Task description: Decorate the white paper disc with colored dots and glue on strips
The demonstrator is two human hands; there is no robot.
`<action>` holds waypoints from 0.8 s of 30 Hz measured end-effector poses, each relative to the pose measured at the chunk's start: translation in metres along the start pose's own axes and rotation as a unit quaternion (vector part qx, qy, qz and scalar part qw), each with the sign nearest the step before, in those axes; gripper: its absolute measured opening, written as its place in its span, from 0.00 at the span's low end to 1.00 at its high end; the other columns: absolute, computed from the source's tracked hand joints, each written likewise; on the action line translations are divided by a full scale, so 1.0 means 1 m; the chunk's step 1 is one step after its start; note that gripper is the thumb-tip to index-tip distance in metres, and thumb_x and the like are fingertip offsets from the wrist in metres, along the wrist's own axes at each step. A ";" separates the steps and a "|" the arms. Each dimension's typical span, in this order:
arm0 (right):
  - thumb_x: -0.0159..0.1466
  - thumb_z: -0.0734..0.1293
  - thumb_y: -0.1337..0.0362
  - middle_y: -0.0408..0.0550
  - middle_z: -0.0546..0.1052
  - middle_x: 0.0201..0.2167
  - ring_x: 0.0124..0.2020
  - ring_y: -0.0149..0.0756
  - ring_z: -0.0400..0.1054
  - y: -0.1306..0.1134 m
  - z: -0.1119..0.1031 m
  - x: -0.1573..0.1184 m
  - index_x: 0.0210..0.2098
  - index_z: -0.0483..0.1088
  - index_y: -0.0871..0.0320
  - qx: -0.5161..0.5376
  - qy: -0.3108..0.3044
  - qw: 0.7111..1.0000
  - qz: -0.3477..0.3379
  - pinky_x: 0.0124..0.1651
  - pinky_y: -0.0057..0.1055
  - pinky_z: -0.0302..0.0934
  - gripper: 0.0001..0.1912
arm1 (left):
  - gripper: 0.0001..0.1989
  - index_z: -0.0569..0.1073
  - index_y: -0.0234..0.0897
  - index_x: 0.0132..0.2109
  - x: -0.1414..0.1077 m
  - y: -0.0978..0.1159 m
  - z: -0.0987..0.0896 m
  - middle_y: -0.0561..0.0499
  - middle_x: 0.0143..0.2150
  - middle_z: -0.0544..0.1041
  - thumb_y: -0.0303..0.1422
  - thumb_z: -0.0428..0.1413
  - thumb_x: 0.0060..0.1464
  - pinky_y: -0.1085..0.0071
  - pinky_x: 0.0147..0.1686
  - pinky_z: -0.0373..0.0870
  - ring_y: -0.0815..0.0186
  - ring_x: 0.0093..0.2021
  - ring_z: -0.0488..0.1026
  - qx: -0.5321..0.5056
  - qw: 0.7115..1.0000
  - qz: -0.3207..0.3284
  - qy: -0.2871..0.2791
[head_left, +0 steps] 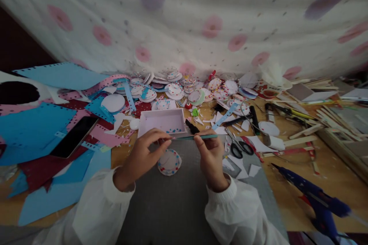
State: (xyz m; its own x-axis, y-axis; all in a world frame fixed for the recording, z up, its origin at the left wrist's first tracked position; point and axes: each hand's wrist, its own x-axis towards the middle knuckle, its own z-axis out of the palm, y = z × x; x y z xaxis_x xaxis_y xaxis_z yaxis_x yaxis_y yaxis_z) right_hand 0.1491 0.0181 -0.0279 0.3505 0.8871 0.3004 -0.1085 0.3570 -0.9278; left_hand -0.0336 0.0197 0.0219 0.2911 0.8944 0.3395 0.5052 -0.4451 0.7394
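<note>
My right hand [211, 157] grips a thin teal stick [188, 138] that lies level above the grey mat [161, 210]. The thumb and finger of my left hand [143, 153] are pinched together at the stick's left tip. Whether something tiny is between them I cannot make out. Just below my left fingers, a round white disc [169, 162] with red and blue dots round its rim rests on the mat. Behind both hands stands a shallow pale box [158, 120], with small blue bits [174, 130] in its right corner.
Decorated discs [174, 90] are heaped along the curtain. Blue sheets [34, 126] and a phone [75, 137] lie on the left. Black-handled scissors [241, 148], paper scraps [240, 166], wooden sticks [301, 141] and a blue glue gun [313, 195] are on the right.
</note>
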 end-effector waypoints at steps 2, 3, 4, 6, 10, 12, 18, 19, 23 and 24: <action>0.57 0.70 0.62 0.42 0.71 0.25 0.29 0.31 0.66 -0.001 0.001 -0.002 0.29 0.69 0.56 -0.003 -0.013 1.000 -0.007 0.33 0.29 0.60 0.06 | 0.05 0.76 0.36 0.39 -0.005 0.001 0.004 0.48 0.36 0.77 0.29 0.55 0.58 0.72 0.37 0.71 0.66 0.37 0.74 -0.014 1.000 -0.006 0.006; 0.58 0.70 0.62 0.41 0.71 0.25 0.29 0.31 0.65 -0.001 0.001 -0.002 0.29 0.69 0.56 -0.004 -0.017 1.000 -0.010 0.33 0.29 0.60 0.06 | 0.05 0.76 0.36 0.38 -0.006 0.001 0.006 0.48 0.36 0.77 0.29 0.55 0.58 0.72 0.37 0.71 0.66 0.37 0.74 -0.017 1.000 -0.005 0.012; 0.58 0.70 0.62 0.41 0.71 0.25 0.29 0.31 0.65 -0.001 0.001 -0.003 0.28 0.69 0.56 -0.005 -0.021 1.000 -0.012 0.33 0.29 0.59 0.06 | 0.05 0.76 0.36 0.38 -0.007 0.000 0.007 0.48 0.36 0.77 0.29 0.55 0.58 0.72 0.38 0.71 0.66 0.37 0.74 -0.018 1.000 -0.004 0.017; 0.58 0.70 0.62 0.41 0.71 0.25 0.29 0.31 0.65 -0.002 0.002 -0.003 0.29 0.69 0.56 -0.009 -0.026 0.999 -0.016 0.33 0.29 0.59 0.06 | 0.04 0.75 0.36 0.37 -0.008 -0.002 0.007 0.49 0.35 0.77 0.29 0.55 0.58 0.72 0.38 0.70 0.66 0.37 0.74 -0.017 1.000 -0.002 0.021; 0.57 0.70 0.62 0.41 0.70 0.24 0.28 0.31 0.65 -0.003 0.003 -0.004 0.28 0.69 0.56 -0.018 -0.027 0.999 -0.025 0.32 0.29 0.58 0.07 | 0.04 0.75 0.36 0.36 -0.007 -0.003 0.006 0.49 0.34 0.75 0.28 0.55 0.58 0.72 0.36 0.69 0.67 0.36 0.73 -0.013 1.000 0.001 0.019; 0.57 0.70 0.62 0.41 0.70 0.24 0.28 0.31 0.64 -0.003 0.003 -0.004 0.28 0.68 0.56 -0.023 -0.026 0.999 -0.024 0.31 0.29 0.58 0.07 | 0.05 0.75 0.36 0.36 -0.006 -0.003 0.006 0.50 0.34 0.75 0.27 0.54 0.58 0.73 0.36 0.69 0.68 0.36 0.72 -0.009 1.000 0.006 0.015; 0.58 0.70 0.60 0.42 0.71 0.25 0.30 0.32 0.66 -0.003 0.001 -0.002 0.29 0.69 0.56 -0.026 -0.026 0.999 -0.016 0.32 0.30 0.60 0.07 | 0.05 0.75 0.36 0.35 -0.002 -0.001 0.004 0.50 0.33 0.75 0.26 0.55 0.57 0.73 0.36 0.68 0.68 0.35 0.72 -0.006 1.000 0.014 0.021; 0.58 0.70 0.60 0.42 0.71 0.26 0.30 0.32 0.66 -0.003 0.001 -0.002 0.29 0.69 0.55 -0.022 -0.028 0.999 -0.013 0.32 0.30 0.60 0.07 | 0.05 0.74 0.36 0.34 -0.002 -0.001 0.004 0.50 0.33 0.75 0.26 0.54 0.57 0.73 0.36 0.68 0.68 0.35 0.72 -0.009 1.000 0.013 0.022; 0.57 0.70 0.59 0.42 0.73 0.27 0.29 0.32 0.67 -0.002 0.002 -0.001 0.30 0.69 0.55 -0.008 -0.041 0.999 0.012 0.33 0.31 0.62 0.08 | 0.05 0.74 0.36 0.35 -0.003 -0.002 0.003 0.50 0.33 0.75 0.26 0.54 0.58 0.73 0.36 0.69 0.67 0.35 0.72 -0.023 1.000 0.015 0.015; 0.57 0.70 0.58 0.42 0.73 0.27 0.29 0.32 0.67 -0.001 0.002 -0.001 0.30 0.69 0.55 -0.007 -0.043 0.999 0.017 0.33 0.31 0.62 0.08 | 0.05 0.74 0.36 0.35 -0.004 -0.003 0.003 0.50 0.34 0.76 0.26 0.54 0.58 0.73 0.36 0.69 0.67 0.36 0.73 -0.025 1.000 0.015 0.010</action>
State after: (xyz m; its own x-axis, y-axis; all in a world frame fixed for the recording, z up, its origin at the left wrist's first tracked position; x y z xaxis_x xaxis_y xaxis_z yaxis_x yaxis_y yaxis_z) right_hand 0.1472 0.0174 -0.0263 0.2656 0.9205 0.2866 -0.1063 0.3234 -0.9403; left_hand -0.0336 0.0175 0.0171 0.2880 0.8818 0.3735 0.4558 -0.4693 0.7563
